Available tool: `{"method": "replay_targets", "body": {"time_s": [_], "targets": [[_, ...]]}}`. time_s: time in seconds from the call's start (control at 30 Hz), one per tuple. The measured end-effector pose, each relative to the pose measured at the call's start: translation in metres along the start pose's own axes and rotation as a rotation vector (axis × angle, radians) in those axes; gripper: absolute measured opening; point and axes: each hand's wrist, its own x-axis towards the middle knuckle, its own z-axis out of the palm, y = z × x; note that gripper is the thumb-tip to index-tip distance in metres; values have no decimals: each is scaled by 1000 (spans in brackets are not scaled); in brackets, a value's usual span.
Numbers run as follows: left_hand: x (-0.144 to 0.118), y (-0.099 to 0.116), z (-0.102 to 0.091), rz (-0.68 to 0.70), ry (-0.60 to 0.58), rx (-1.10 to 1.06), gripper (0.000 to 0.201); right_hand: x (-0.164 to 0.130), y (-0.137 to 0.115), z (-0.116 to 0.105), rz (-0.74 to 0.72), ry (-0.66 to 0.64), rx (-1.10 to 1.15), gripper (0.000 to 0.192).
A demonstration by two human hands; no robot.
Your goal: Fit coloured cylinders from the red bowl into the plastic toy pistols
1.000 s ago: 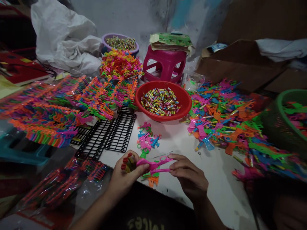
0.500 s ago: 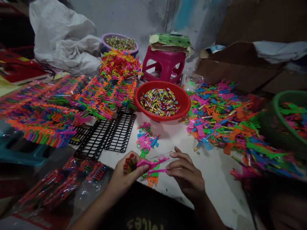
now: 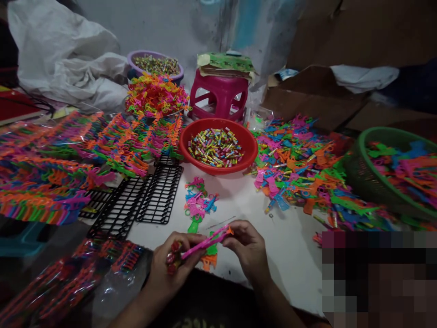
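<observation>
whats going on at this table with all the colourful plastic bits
A person holds a pink plastic toy piece between both hands: the left hand, which also clutches a bunch of small red-tipped sticks, and the right hand at its far end. Beyond sit a red bowl of small wrapped pieces, black racks and heaps of loose toy parts.

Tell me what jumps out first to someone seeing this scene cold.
The red bowl of small colourful sticks at table centre, ringed by heaps of neon plastic toy pieces. Near the front edge, the left hand and right hand hold a pink toy piece between them.
</observation>
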Motion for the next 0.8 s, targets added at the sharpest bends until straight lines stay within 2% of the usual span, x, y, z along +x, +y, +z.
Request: {"method": "replay_targets", "body": {"time_s": [0.1,0.17,0.3,0.4,0.5,0.67,0.8], "targets": [[0,-4,1,84,-39,21,20,-2,5,3,133,31,119,16],[-1,-5,1,127,-65,21,19,-2,6,4,83,43,163,15],[-3,-5,1,204,-64,70,21,0,4,3,-113,13,185,16],[-4,-5,-1,215,-76,64,21,2,3,2,-161,-4,215,17],[-3,-4,-2,146,-101,50,20,1,3,1,-113,-38,264,17],[0,0,-3,-47,-142,-7,18,0,3,-1,-11,-71,308,18],[1,4,-3,-99,-157,10,18,0,3,-1,25,-49,275,17]]}}
